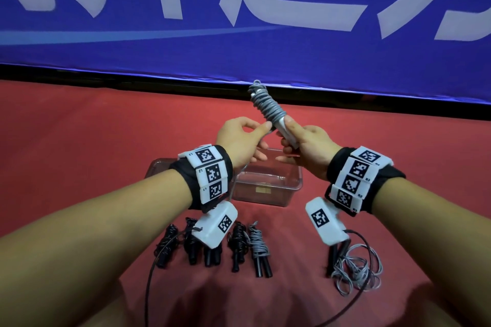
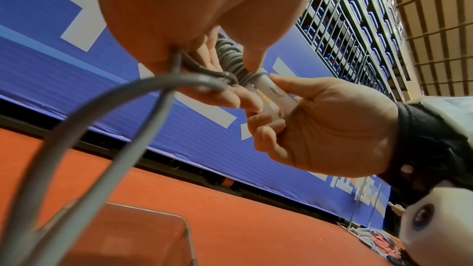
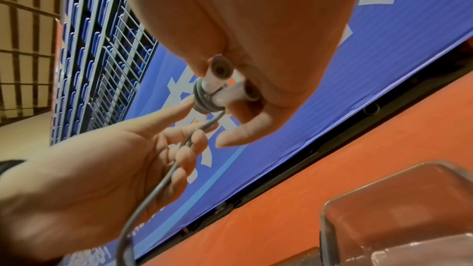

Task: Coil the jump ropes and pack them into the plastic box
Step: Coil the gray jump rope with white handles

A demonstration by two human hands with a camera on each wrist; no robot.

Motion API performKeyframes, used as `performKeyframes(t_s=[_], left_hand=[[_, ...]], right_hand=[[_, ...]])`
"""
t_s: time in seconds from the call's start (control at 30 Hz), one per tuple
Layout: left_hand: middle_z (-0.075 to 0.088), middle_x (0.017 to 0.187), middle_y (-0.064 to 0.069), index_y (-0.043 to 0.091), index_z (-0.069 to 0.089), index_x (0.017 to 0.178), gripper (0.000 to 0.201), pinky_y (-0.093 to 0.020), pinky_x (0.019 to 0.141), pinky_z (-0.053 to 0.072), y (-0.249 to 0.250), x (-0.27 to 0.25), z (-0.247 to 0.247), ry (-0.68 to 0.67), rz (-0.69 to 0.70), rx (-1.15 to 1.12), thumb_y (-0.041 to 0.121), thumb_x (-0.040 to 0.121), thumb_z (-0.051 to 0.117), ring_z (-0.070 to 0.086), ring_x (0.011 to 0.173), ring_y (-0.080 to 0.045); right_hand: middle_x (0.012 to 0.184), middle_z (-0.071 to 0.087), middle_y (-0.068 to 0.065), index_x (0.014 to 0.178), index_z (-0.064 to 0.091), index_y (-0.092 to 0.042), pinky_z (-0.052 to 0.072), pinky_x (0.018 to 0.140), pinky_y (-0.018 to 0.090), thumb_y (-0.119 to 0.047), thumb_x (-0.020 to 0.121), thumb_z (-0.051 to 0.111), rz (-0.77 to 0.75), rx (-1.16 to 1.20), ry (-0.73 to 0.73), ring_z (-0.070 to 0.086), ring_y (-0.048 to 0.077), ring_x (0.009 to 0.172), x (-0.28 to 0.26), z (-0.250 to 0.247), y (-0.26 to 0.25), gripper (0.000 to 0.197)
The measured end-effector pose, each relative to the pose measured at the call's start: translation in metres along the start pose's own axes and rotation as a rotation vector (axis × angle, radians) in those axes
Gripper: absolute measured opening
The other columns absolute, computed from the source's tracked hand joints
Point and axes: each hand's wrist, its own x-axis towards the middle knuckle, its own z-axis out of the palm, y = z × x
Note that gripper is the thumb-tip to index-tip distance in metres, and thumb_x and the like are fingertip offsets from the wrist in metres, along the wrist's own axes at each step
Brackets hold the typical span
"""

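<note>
My right hand (image 1: 297, 141) grips the two white handles (image 3: 222, 80) of a grey jump rope (image 1: 265, 105), held upright above the clear plastic box (image 1: 265, 188). Grey cord is wound tightly round the handles' upper part (image 2: 230, 56). My left hand (image 1: 247, 135) pinches the loose tail of the cord (image 2: 163, 96) just left of the handles; the tail loops down from its fingers (image 3: 158, 185). The box looks empty apart from a small label on its wall.
On the red cloth near me lie several coiled black ropes (image 1: 191, 241) and one coiled grey rope with black handles (image 1: 259, 249). An uncoiled grey rope (image 1: 356, 268) lies at the right. A blue banner (image 1: 239, 21) stands behind the table's far edge.
</note>
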Motion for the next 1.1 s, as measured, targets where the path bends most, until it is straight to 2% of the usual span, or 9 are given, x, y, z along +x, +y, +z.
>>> performKeyframes(t_s=[0.17, 0.27, 0.43, 0.57, 0.67, 0.77, 0.83, 0.93, 1.1], left_hand=[[0.067, 0.072, -0.001, 0.013, 0.067, 0.105, 0.017, -0.020, 0.045, 0.045, 0.000, -0.001, 0.000, -0.062, -0.004, -0.019, 0.029, 0.099, 0.065, 0.060, 0.043, -0.010], [0.066, 0.071, 0.003, 0.015, 0.072, 0.096, 0.021, -0.021, 0.045, 0.041, -0.001, -0.001, 0.001, -0.059, 0.012, 0.022, 0.034, 0.099, 0.063, 0.055, 0.041, -0.009], [0.065, 0.063, 0.009, 0.018, 0.075, 0.078, 0.034, -0.019, 0.044, 0.034, 0.001, -0.004, 0.004, -0.033, 0.045, 0.063, 0.045, 0.096, 0.064, 0.047, 0.039, -0.010], [0.066, 0.063, 0.006, 0.016, 0.072, 0.098, 0.028, -0.017, 0.043, 0.036, -0.001, -0.005, 0.007, 0.022, 0.046, 0.017, 0.043, 0.095, 0.067, 0.045, 0.036, -0.010], [0.065, 0.063, 0.003, 0.018, 0.068, 0.105, 0.025, -0.018, 0.043, 0.038, -0.001, -0.004, 0.009, 0.033, 0.058, -0.010, 0.040, 0.094, 0.068, 0.047, 0.036, -0.010], [0.065, 0.065, 0.001, 0.018, 0.068, 0.107, 0.024, -0.019, 0.043, 0.040, 0.000, -0.004, 0.010, 0.020, 0.067, -0.026, 0.039, 0.095, 0.067, 0.047, 0.036, -0.011], [0.068, 0.068, 0.000, 0.018, 0.069, 0.110, 0.027, -0.018, 0.043, 0.040, 0.001, -0.003, 0.009, 0.018, 0.061, -0.017, 0.041, 0.096, 0.066, 0.047, 0.035, -0.010], [0.072, 0.074, -0.002, 0.017, 0.068, 0.114, 0.031, -0.016, 0.042, 0.038, 0.002, -0.002, 0.007, 0.024, 0.048, -0.001, 0.042, 0.097, 0.064, 0.047, 0.036, -0.010], [0.076, 0.078, -0.003, 0.017, 0.066, 0.112, 0.031, -0.015, 0.038, 0.034, -0.001, 0.000, 0.002, 0.014, -0.016, -0.008, 0.044, 0.096, 0.065, 0.048, 0.035, -0.010]], right_hand=[[0.067, 0.038, 0.004, 0.079, 0.050, -0.011, 0.062, 0.068, 0.033, -0.036, 0.100, 0.057, -0.069, -0.116, -0.025, 0.045, 0.011, 0.055, 0.001, -0.008, 0.003, 0.033], [0.069, 0.052, 0.005, 0.085, 0.054, -0.009, 0.059, 0.076, 0.041, -0.031, 0.099, 0.061, -0.101, -0.212, -0.010, 0.055, 0.012, 0.052, 0.002, -0.009, 0.006, 0.026], [0.085, 0.068, 0.018, 0.108, 0.040, -0.010, 0.060, 0.056, 0.034, -0.025, 0.093, 0.070, -0.119, -0.237, 0.028, 0.065, 0.019, 0.053, 0.000, -0.007, 0.006, 0.036], [0.084, 0.070, 0.022, 0.101, 0.035, -0.016, 0.059, 0.058, 0.042, -0.017, 0.089, 0.074, -0.158, -0.278, 0.013, 0.068, 0.029, 0.062, -0.003, -0.002, 0.005, 0.041], [0.079, 0.070, 0.017, 0.101, 0.035, -0.014, 0.057, 0.057, 0.037, -0.012, 0.093, 0.069, -0.130, -0.257, -0.029, 0.069, 0.027, 0.058, -0.005, 0.000, 0.003, 0.035], [0.071, 0.061, 0.013, 0.099, 0.037, -0.014, 0.055, 0.053, 0.033, -0.013, 0.096, 0.064, -0.139, -0.271, -0.042, 0.058, 0.019, 0.048, -0.007, 0.002, 0.000, 0.028], [0.067, 0.055, 0.012, 0.098, 0.044, -0.012, 0.057, 0.061, 0.040, -0.020, 0.101, 0.055, -0.118, -0.222, -0.043, 0.049, 0.019, 0.046, -0.007, 0.003, -0.004, 0.014], [0.068, 0.057, 0.015, 0.113, 0.056, -0.003, 0.058, 0.076, 0.053, -0.032, 0.105, 0.038, 0.027, -0.019, -0.042, 0.050, 0.024, 0.049, -0.004, 0.002, -0.009, 0.036], [0.078, 0.056, 0.013, 0.118, 0.047, -0.010, 0.061, 0.068, 0.042, -0.031, 0.106, 0.041, 0.048, -0.028, -0.056, 0.052, 0.022, 0.057, -0.004, 0.001, -0.006, 0.025]])
